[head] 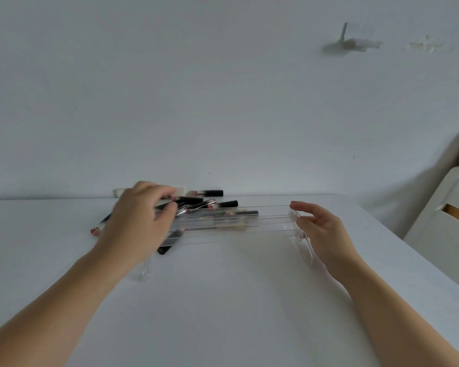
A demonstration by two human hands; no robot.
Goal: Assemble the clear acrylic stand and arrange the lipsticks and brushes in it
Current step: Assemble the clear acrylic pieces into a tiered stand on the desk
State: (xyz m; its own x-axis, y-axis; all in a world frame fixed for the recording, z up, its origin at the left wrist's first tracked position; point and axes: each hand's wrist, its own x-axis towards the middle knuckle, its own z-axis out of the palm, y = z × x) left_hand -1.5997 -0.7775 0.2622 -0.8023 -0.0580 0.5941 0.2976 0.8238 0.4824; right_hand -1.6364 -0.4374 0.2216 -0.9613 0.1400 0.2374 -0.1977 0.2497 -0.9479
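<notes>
Stand (pixel 231 223) of clear acrylic is sitting at table centre, long shelves running 9-to-3 o'clock, propped on a side foot at each end. Right hand (pixel 321 231) is hovering at its 3 o'clock end, fingers relaxed and fairly wide, thumb and forefinger framing the end piece; contact with the acrylic cannot be confirmed. Judgement: it is steadying or checking that joint while the other end is being worked.

Left hand (pixel 138 223) is reaching over the 9 o'clock end, fingers curling narrow toward the lipsticks (pixel 210 201); whether it is actually pinching one cannot be told, motion blur.

Lipsticks and brushes are lying in a loose heap at 12 o'clock behind the stand, some seen through the shelves, one stray lipstick (pixel 97 229) at 9 o'clock. None seems to be slotted in yet.

White table (pixel 223 300) is backing onto a wall; a chair (pixel 440 223) is standing at 3 o'clock. Heap is crowding the rear edge, likely obstructing picks.
</notes>
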